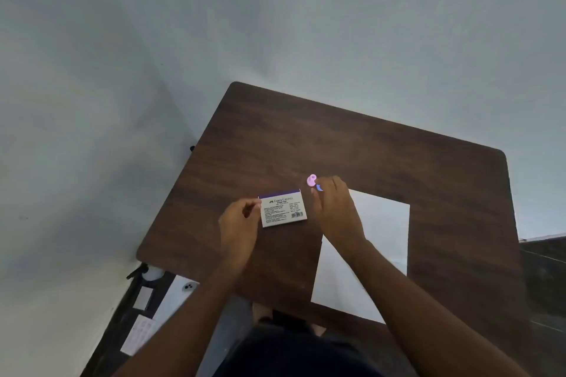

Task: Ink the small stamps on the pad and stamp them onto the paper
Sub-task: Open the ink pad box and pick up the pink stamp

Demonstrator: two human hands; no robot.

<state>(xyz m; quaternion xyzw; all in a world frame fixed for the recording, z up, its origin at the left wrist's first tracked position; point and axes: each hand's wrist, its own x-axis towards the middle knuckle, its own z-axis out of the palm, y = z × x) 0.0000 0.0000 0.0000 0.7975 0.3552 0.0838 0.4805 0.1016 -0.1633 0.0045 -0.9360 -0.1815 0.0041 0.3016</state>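
Observation:
A white stamp pad box (283,208) with a purple edge and printed text lies closed on the dark wooden table (382,156). My left hand (240,225) pinches its left edge with thumb and fingers. My right hand (332,208) hovers just right of the box, fingertips touching a small blue stamp (319,187). A small pink stamp (311,180) stands right beside it. A white sheet of paper (379,242) lies under my right forearm, blank where visible.
The table's left and far edges meet a pale wall. Below the table's left corner sit a white strip with small cards (144,321) and a dark frame. A dark surface (545,269) shows at the right edge.

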